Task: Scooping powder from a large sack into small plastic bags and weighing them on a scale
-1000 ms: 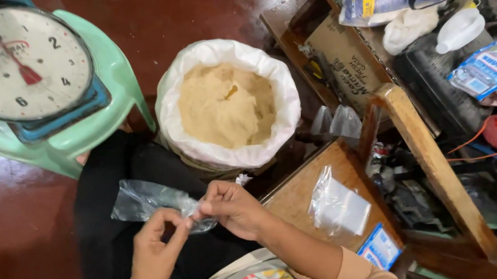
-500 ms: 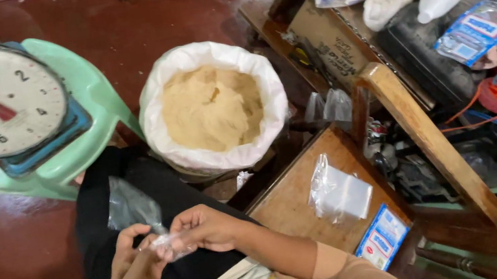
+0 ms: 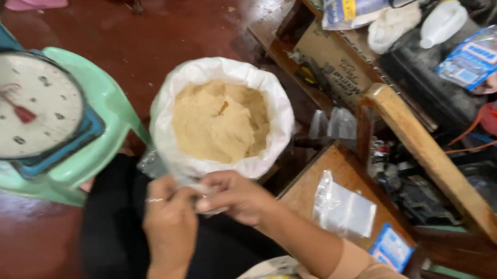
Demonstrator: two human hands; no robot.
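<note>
My left hand (image 3: 169,220) and my right hand (image 3: 233,195) meet over my lap and pinch a small clear plastic bag (image 3: 153,166) between their fingers; part of the bag shows just left of the sack. Right above the hands stands a white sack (image 3: 220,114) rolled open and full of tan powder. A ring is on my left hand. I sit in black trousers and a patterned top.
A dial weighing scale (image 3: 6,110) rests on a green plastic stool (image 3: 101,145) at the left. A wooden table (image 3: 345,187) at the right holds clear plastic bags (image 3: 343,210) and a blue packet (image 3: 390,248). Cluttered shelves with bags and bottles fill the right side. The floor is dark red.
The camera shifted, so the sack and scale now sit closer to centre. My hands rose toward the sack's rim, still working the clear bag together.
</note>
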